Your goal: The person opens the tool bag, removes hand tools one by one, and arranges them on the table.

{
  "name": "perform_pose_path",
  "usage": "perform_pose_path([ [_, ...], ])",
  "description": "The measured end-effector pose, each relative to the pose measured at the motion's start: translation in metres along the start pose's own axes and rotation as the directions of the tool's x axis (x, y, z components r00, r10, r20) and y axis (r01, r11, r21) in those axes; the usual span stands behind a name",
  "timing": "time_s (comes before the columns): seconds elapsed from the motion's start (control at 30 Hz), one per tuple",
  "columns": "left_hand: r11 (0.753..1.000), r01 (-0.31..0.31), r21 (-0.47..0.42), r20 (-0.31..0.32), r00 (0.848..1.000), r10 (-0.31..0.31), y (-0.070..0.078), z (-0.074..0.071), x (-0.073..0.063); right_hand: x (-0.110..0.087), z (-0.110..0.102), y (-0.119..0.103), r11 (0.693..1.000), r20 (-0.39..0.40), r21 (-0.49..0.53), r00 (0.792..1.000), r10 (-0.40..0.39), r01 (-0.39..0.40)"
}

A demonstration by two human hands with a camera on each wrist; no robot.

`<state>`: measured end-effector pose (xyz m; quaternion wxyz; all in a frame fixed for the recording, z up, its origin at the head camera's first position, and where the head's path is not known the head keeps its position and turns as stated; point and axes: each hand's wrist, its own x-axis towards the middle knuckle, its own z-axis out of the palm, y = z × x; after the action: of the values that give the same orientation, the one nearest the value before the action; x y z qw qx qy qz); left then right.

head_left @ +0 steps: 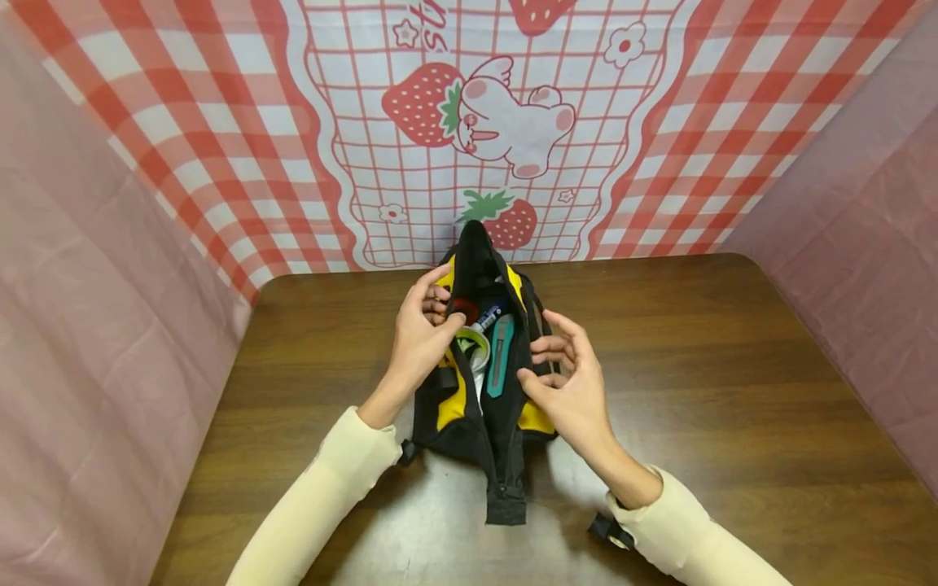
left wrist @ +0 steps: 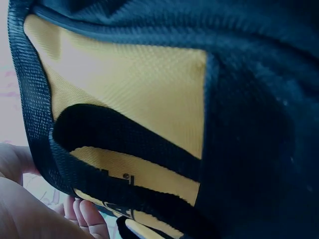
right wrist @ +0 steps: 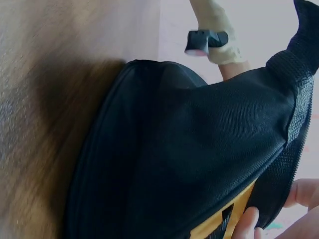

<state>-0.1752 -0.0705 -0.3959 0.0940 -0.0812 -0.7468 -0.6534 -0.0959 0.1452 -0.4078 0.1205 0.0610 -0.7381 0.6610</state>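
A black and yellow tool bag (head_left: 454, 407) stands on the table with its zipped top spread apart. At the bag's left edge, my left hand (head_left: 421, 330) has its thumb over the rim and its fingers on the outside. My right hand (head_left: 575, 382) holds the right edge, thumb and fingers on either side of the zipper border (right wrist: 271, 196). Inside lie a teal utility knife (head_left: 501, 358), a roll of tape with a light green rim (head_left: 479, 352), a blue and white item (head_left: 488, 316) and something red (head_left: 463, 308), partly hidden by the left side.
The bag rests on a brown wooden table (head_left: 718, 366). Behind it hangs a red and white checked cloth (head_left: 659, 220) with strawberry prints. Pink curtains (head_left: 103, 325) stand at both sides. Black straps with small devices are at both wrists.
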Motion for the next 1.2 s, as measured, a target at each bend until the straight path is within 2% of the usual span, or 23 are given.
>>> perform_pose_path([
  [0.2, 1.0, -0.024, -0.003, -0.051, 0.998, 0.024, 0.003, -0.015, -0.009, 0.001, -0.01, -0.002, 1.0, -0.027, 0.005, 1.0, 0.003, -0.003],
  [0.47, 0.999, 0.002, -0.05, -0.128, 0.992, -0.009, 0.002, -0.033, -0.015, 0.002, -0.024, -0.007, 0.999, -0.06, 0.032, 0.998, 0.023, -0.021],
  [0.7, 0.996, 0.033, -0.082, -0.162, 0.986, -0.046, 0.003, -0.045, -0.015, 0.003, -0.038, -0.01, 0.999, -0.08, 0.043, 0.997, 0.025, -0.021],
  [0.93, 0.996, 0.054, -0.072, -0.191, 0.979, -0.067, 0.001, -0.06, -0.017, 0.003, -0.049, -0.01, 0.992, -0.113, 0.123, 0.993, 0.046, -0.032],
  [1.07, 0.996, 0.049, -0.073, -0.202, 0.977, -0.063, -0.001, -0.065, -0.018, 0.002, -0.051, -0.009, 0.992, -0.123, 0.119, 0.991, 0.048, -0.033],
  [1.2, 0.994, 0.018, -0.11, -0.196, 0.98, -0.04, -0.003, -0.063, -0.021, 0.002, -0.049, -0.008, 0.994, -0.113, 0.096, 0.992, 0.058, -0.047],
])
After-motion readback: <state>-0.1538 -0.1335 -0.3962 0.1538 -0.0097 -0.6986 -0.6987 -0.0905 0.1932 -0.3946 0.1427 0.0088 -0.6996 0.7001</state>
